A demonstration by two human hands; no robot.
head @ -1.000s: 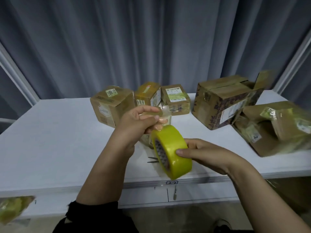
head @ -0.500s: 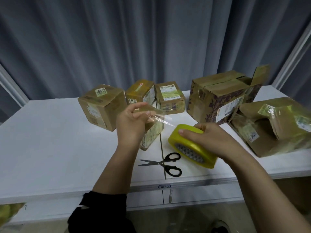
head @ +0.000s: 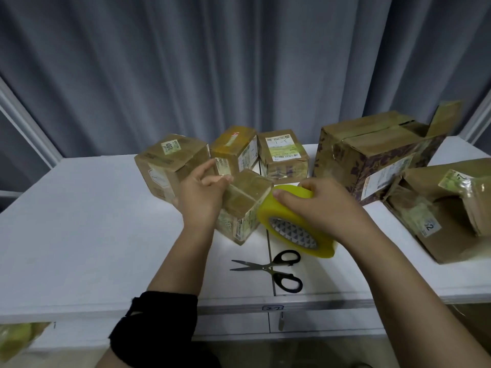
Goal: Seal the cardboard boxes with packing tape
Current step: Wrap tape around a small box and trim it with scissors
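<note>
Left hand (head: 202, 200) forward, thumb and fingertips pinching the tape end (head: 229, 178); black sleeve at elbow. Right hand (head: 318, 208) palm down, fingers curled over the tape roll (head: 271, 212), forearm bare.

The small box (head: 247, 205), brown with a glossy top and printed sides, stood with one corner turned toward the viewer. Tilted against its right edge was the yellow tape roll (head: 292, 231), its core printed with grey triangles, gripped from above by the right hand (head: 318, 205). Behind and left of the small box sat a brown box with a green label (head: 164, 166). Directly behind it stood a box with a yellowish taped top (head: 233, 147), and behind and right of it a box with a white shipping label (head: 283, 158). Well to its right lay a large purple-patterned box (head: 372, 152), one end flap raised. Farther right lay a crumpled open box marked "2" (head: 451, 208).
</note>
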